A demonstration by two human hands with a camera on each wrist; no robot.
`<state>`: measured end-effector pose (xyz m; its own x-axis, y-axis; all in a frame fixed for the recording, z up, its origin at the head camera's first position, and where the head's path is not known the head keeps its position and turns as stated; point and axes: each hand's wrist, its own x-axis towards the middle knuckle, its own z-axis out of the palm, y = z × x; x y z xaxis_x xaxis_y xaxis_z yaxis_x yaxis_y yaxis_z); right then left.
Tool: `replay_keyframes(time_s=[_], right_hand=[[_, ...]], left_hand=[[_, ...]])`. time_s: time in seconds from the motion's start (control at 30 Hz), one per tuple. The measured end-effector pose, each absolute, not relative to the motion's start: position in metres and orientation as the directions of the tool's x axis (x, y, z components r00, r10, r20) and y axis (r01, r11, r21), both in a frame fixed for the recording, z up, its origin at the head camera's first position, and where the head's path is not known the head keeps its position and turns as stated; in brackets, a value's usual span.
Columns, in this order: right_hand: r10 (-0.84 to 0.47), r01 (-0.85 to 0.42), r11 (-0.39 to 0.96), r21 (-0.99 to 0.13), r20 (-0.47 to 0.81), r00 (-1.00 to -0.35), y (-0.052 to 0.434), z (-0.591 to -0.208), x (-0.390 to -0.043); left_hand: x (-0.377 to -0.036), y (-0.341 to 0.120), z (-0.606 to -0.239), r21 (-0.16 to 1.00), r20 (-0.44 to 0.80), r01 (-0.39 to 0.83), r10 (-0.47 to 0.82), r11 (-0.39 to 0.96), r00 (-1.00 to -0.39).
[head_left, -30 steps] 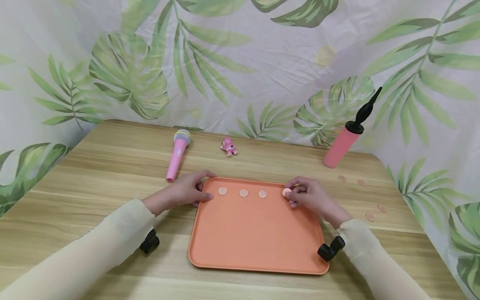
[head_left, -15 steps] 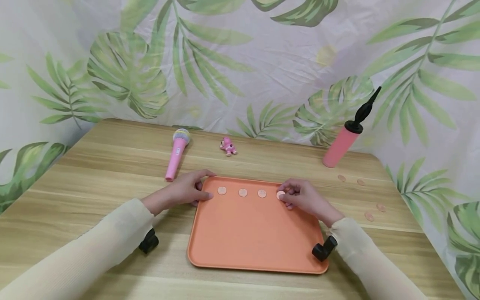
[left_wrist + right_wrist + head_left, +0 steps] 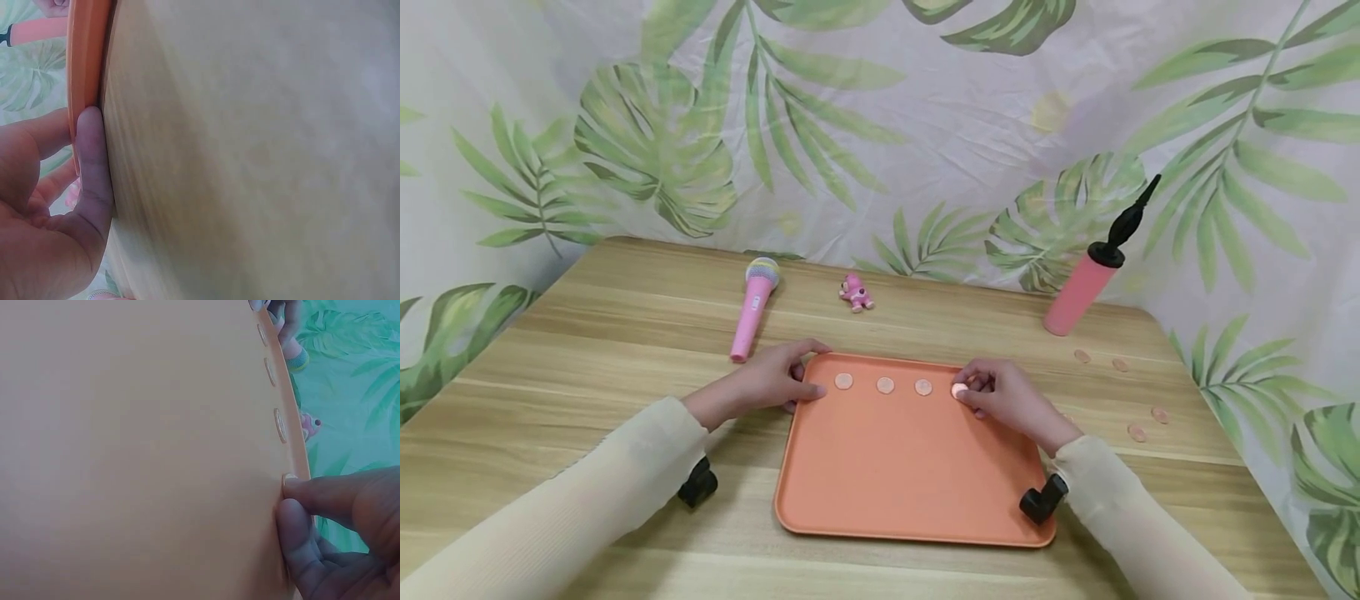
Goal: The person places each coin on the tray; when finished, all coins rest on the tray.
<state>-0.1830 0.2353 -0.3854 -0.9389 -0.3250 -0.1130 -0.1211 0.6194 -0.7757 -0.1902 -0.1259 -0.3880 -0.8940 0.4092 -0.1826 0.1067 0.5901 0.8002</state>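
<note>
An orange tray (image 3: 910, 533) lies on the wooden table (image 3: 625, 350). Three small pale round discs (image 3: 885, 385) sit in a row along its far side. My right hand (image 3: 972, 395) pinches a fourth disc (image 3: 958, 390) at the right end of that row, low over the tray. In the right wrist view, its fingertips (image 3: 325, 494) hold this disc (image 3: 289, 480) by the tray floor (image 3: 125, 456). My left hand (image 3: 797, 375) grips the tray's far left corner. In the left wrist view, a finger (image 3: 94, 162) presses on the rim (image 3: 87, 62).
A pink toy microphone (image 3: 754, 308) and a small pink figure (image 3: 856, 294) lie behind the tray. A pink hand pump (image 3: 1086, 283) leans at the back right. Several loose discs (image 3: 1138, 432) lie on the table to the right. A leaf-print curtain (image 3: 880, 125) surrounds the table.
My right hand has carried the pinched disc a little to the left, closer to the third disc in the row. The left hand and the tray have stayed put.
</note>
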Motion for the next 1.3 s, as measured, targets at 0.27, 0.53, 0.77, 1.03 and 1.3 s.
replay_keyframes(time_s=[0.27, 0.53, 0.77, 1.03, 1.3], right_hand=[[-0.296, -0.073, 0.628, -0.775, -0.152, -0.943, 0.235, -0.387, -0.184], [-0.303, -0.079, 0.621, -0.78, -0.147, -0.941, 0.236, -0.388, -0.185], [-0.307, -0.078, 0.613, -0.786, -0.147, -0.94, 0.236, -0.387, -0.185], [-0.312, -0.083, 0.605, -0.792, -0.14, -0.94, 0.237, -0.388, -0.184], [-0.341, -0.023, 0.51, -0.86, -0.178, -0.923, 0.245, -0.389, -0.184]], left_hand=[[-0.19, -0.125, -0.387, 0.797, -0.201, 0.086, 0.397, 0.597, -0.895], [-0.19, -0.126, -0.386, 0.803, -0.204, 0.082, 0.402, 0.59, -0.893], [-0.19, -0.126, -0.386, 0.799, -0.204, 0.083, 0.399, 0.596, -0.894], [-0.19, -0.125, -0.388, 0.81, -0.2, 0.08, 0.401, 0.581, -0.894], [-0.188, -0.126, -0.387, 0.812, -0.179, 0.102, 0.411, 0.575, -0.894]])
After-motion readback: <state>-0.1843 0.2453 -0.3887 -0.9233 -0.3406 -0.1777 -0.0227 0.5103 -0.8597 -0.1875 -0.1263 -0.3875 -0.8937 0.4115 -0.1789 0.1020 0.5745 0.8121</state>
